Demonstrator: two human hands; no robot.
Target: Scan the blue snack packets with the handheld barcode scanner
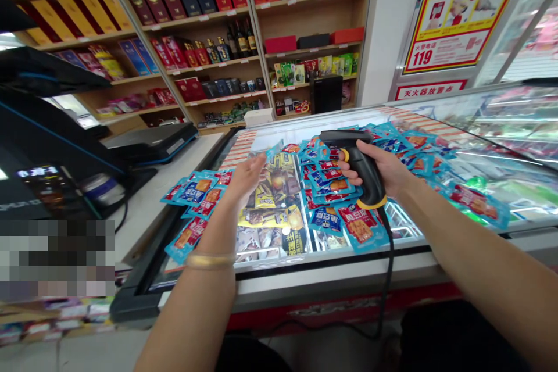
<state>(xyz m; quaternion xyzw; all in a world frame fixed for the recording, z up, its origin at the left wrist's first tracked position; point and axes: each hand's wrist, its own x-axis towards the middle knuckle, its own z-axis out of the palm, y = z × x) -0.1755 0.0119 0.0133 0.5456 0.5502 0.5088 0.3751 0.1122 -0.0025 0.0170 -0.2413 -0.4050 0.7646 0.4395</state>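
Observation:
My right hand (pixel 379 168) is wrapped round the grip of a black and yellow handheld barcode scanner (pixel 368 177), held above blue and red snack packets (pixel 331 186) on a glass-topped freezer. My left hand (pixel 248 180) hovers over the glass to the left, slightly blurred, its fingers loosely apart. Just beyond its fingertips is the pale blue edge of a packet (pixel 274 151); whether they touch, I cannot tell. More of these packets (pixel 198 195) lie by my left forearm, partly covered by it. A cable (pixel 387 256) hangs from the scanner.
The freezer's front rim (pixel 322 270) runs across before me, with yellow packs (pixel 274 186) under its glass. At left stand a counter (pixel 148 197), a weighing scale (pixel 152 142) and a dark checkout machine (pixel 47 145). Shelves (pixel 204 14) of boxes and bottles line the back.

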